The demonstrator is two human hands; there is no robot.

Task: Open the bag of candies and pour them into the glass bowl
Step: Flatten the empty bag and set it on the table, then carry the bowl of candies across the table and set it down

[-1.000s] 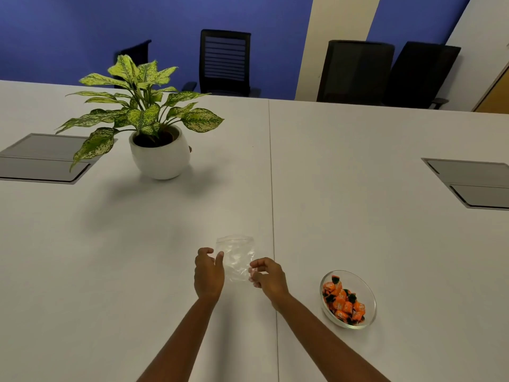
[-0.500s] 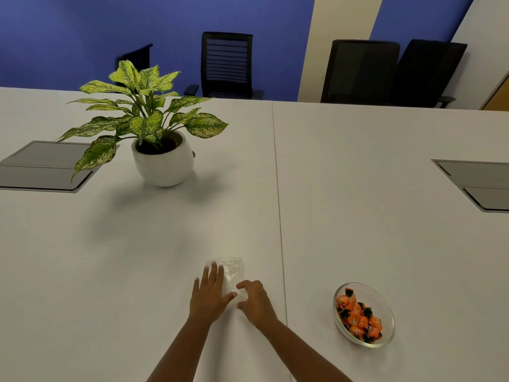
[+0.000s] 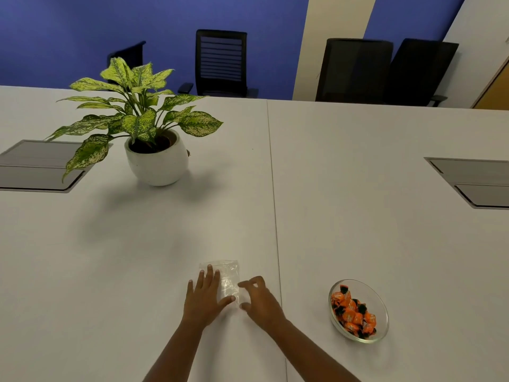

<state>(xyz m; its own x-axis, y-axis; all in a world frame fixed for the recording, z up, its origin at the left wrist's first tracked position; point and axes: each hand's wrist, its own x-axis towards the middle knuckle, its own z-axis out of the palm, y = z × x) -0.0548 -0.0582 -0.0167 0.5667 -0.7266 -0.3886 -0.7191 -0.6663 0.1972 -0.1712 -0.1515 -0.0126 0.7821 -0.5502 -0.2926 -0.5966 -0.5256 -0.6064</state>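
Head view: the white table (image 3: 358,188) carries a potted plant (image 3: 143,128) at far left. The glass bowl (image 3: 382,312) near right holds the orange candies (image 3: 352,312). The clear bag (image 3: 230,279) lies flat and empty — left hand (image 3: 205,299) spread open, pressing it; right hand (image 3: 260,299) loosely curled, fingertips at its edge, gripping nothing.
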